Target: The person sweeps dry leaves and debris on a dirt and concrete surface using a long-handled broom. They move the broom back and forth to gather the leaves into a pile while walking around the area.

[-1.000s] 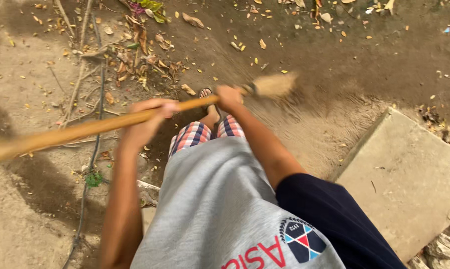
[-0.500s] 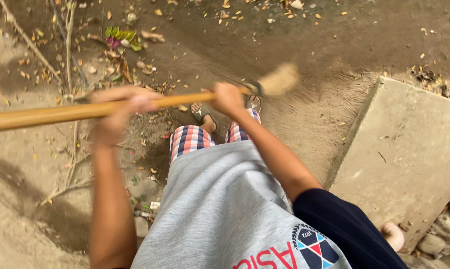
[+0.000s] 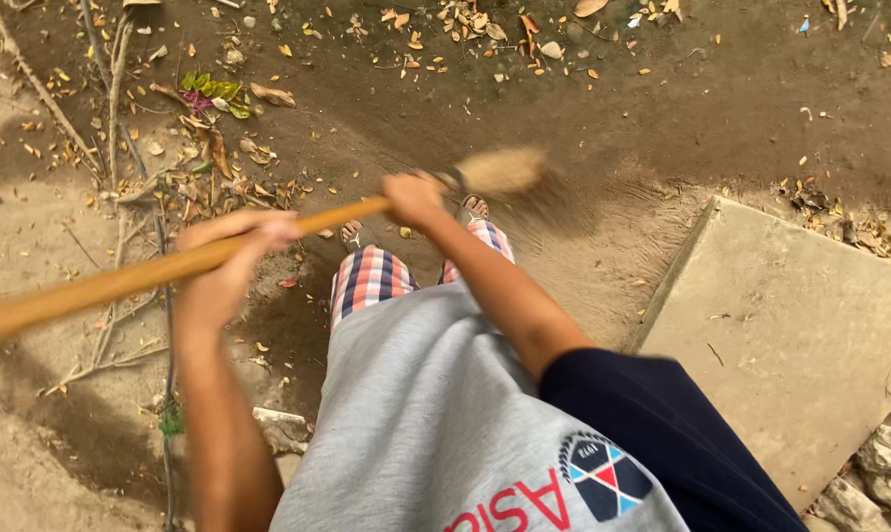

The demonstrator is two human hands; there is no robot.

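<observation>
Both my hands grip a long wooden broom handle (image 3: 120,278) that runs from the lower left up to the right. My left hand (image 3: 231,258) holds it near the middle. My right hand (image 3: 414,197) holds it close to the straw broom head (image 3: 500,172), which is blurred just above the dirt ground in front of my feet. My sandalled feet (image 3: 470,209) and checked shorts (image 3: 372,278) show below the handle.
Dry leaves (image 3: 465,30) and twigs (image 3: 110,118) lie scattered on the bare dirt at the top and left. A flat concrete slab (image 3: 800,335) lies at the right, with stones (image 3: 874,473) by its lower corner.
The view has shifted, so the leaves sit higher and further left. The broom head has swung a little lower and to the left, with both hands still on the handle.
</observation>
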